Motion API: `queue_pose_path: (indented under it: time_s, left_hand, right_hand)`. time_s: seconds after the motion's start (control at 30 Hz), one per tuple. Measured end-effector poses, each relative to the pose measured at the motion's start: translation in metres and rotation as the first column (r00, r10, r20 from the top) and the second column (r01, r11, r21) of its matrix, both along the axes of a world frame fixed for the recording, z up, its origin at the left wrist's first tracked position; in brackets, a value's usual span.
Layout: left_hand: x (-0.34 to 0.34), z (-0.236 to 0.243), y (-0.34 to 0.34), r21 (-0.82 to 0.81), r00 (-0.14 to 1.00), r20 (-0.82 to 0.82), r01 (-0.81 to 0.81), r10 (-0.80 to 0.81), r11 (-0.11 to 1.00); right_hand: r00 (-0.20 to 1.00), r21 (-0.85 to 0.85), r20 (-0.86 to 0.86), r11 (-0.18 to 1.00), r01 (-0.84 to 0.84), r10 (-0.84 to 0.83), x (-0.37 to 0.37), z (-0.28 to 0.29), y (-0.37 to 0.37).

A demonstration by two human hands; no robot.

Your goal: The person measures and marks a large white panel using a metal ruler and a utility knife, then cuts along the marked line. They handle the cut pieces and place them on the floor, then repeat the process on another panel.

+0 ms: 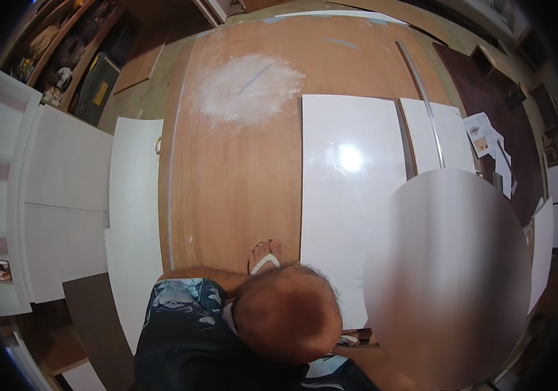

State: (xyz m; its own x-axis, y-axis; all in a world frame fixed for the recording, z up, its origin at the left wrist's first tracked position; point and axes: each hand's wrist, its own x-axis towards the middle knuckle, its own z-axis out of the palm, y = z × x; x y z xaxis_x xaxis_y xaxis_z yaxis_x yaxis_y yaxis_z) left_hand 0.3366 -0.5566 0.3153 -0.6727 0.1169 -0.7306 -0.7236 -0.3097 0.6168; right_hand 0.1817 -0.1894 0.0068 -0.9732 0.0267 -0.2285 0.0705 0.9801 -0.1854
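Neither my left hand nor my right hand shows, so what they hold or touch cannot be made out. A rounded bare limb [289, 316] fills the lower middle close up; whether it is a knee or a forearm is unclear. Beside it are dark patterned shorts [184, 296]. One foot in a white-strapped flip-flop [266, 257] rests on a large plywood sheet [233, 189]. Right of that foot lies a glossy white panel [351, 195], with a narrower white panel [442, 133] alongside. A long metal bar [425, 98] lies across the narrower one. A blurred oval hides the lower right.
Pale panels [67, 169] stand along the left, near a white sheet [135, 195]. Far left, shelves [64, 55] hold tools and a black-and-yellow case [100, 88]. Papers [481, 133] lie on a dark board [494, 104] at right. A whitish patch [246, 88] marks the plywood.
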Motion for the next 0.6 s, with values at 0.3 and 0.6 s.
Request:
queue_pose_path:
  time_s: [0.3,0.6]
  left_hand:
    - [0.008,-0.018,0.017,-0.794,0.91,0.013,0.261,-0.414,0.549]
    - [-0.007,-0.178,0.004,-0.285,0.993,0.081,-0.063,0.09,0.957]
  right_hand:
    - [0.95,-0.229,0.307,0.964,0.138,-0.063,-0.021,0.051,0.018]
    - [0.919,-0.561,0.284,0.825,-0.071,0.272,-0.083,0.177,-0.056]
